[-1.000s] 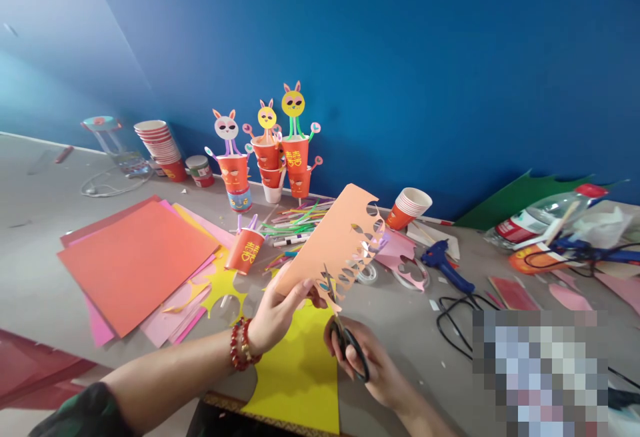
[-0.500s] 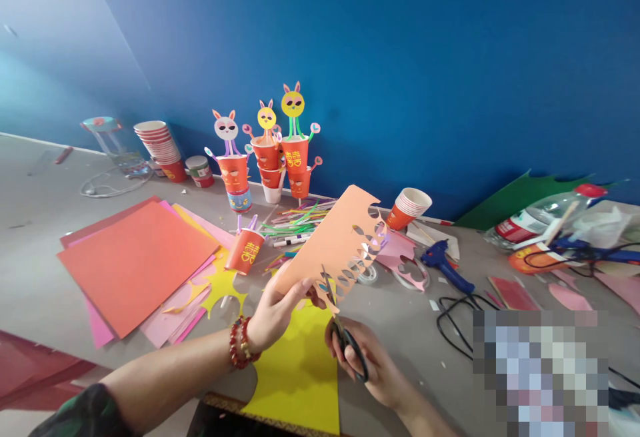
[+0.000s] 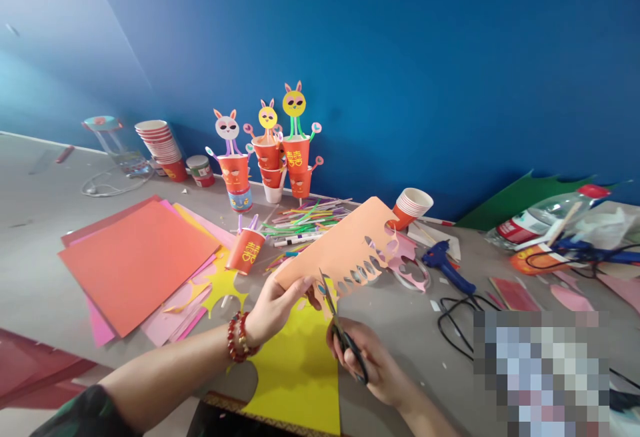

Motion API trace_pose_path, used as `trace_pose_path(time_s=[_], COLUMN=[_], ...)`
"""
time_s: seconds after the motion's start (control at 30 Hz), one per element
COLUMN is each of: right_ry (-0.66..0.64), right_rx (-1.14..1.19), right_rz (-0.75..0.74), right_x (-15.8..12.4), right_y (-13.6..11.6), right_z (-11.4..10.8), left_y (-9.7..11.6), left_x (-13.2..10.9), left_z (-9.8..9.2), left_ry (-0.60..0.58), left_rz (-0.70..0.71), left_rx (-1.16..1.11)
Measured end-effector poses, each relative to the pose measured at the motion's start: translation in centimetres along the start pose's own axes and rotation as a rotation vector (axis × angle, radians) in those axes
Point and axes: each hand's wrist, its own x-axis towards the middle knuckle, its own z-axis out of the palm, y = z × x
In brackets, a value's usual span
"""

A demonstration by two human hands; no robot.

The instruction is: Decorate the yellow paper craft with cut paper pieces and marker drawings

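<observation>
My left hand (image 3: 283, 304) grips the left end of a peach paper sheet (image 3: 340, 244), thumb on top. Cut-out holes and ragged notches run along the sheet's lower and right edges. My right hand (image 3: 367, 357) is closed around the handles of dark scissors (image 3: 345, 337). Their blades point up and left and lie at the sheet's lower edge, close to my left fingers. A small bluish piece shows beside the blades, partly covered by the fingers. Under both hands lies a yellow paper sheet (image 3: 300, 370) with curved cut-outs.
Paper-cup figures with rabbit heads (image 3: 295, 157) stand against the blue wall. Stacked coloured paper (image 3: 137, 257) lies left, near a tipped red cup (image 3: 246, 250). Pipe cleaners and pens (image 3: 305, 224) lie behind the sheet. A blue glue gun (image 3: 447, 267) with a black cord and a bottle (image 3: 545, 214) are right.
The peach sheet has turned clockwise, its far end dropping lower and to the right. The scissors stay at its lower edge, and both hands have barely shifted.
</observation>
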Motion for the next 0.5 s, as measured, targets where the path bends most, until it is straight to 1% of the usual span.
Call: trace_pose_path(time_s=[0.1, 0.33, 0.5], right_ry=[-0.010, -0.019, -0.022], right_rx=[-0.009, -0.025, -0.022], right_rz=[-0.010, -0.014, 0.004], right_x=[0.03, 0.17, 0.10], right_y=[0.02, -0.35, -0.03], right_z=[-0.07, -0.13, -0.25], left_y=[0.07, 0.41, 0.57], left_x=[0.05, 0.13, 0.21], left_z=[-0.09, -0.20, -0.30], left_ry=[-0.019, -0.020, -0.012], left_rz=[0.010, 0.006, 0.017], left_rx=[0.008, 0.050, 0.052])
